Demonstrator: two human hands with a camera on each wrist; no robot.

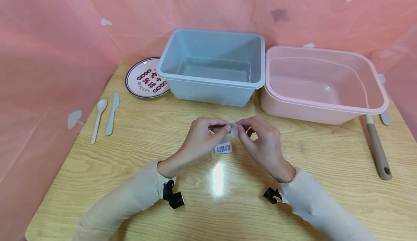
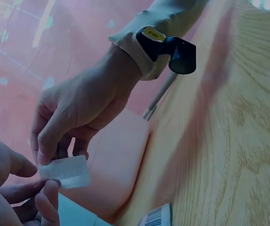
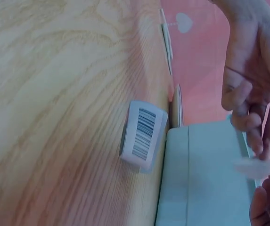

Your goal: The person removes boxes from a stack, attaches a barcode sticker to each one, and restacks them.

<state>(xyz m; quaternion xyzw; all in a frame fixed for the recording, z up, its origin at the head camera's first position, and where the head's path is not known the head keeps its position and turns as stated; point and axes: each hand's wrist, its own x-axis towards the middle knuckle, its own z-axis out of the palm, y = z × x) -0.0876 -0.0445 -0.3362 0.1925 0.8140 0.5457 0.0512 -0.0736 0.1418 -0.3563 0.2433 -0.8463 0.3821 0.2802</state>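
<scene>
In the head view, a small pale, thin sheet (image 1: 234, 130) is held up between both hands over the middle of the table. My left hand (image 1: 206, 134) pinches its left edge between thumb and finger. The right hand (image 1: 262, 141) pinches it from the other side. Up close in the left wrist view, the sheet (image 2: 71, 172) looks rectangular, whitish and slightly see-through. Just below the hands, a small white box (image 1: 223, 148) with a barcode sits on the table; the right wrist view shows the barcode end of this box (image 3: 144, 134).
A blue-grey bin (image 1: 208, 91) and a pink bin (image 1: 309, 110) stand side by side behind the hands. A printed plate (image 1: 143, 78) lies left of them, with a white spoon (image 1: 97, 121) and a green knife (image 1: 112, 114) nearby. A brown-handled utensil (image 1: 378, 148) lies at right.
</scene>
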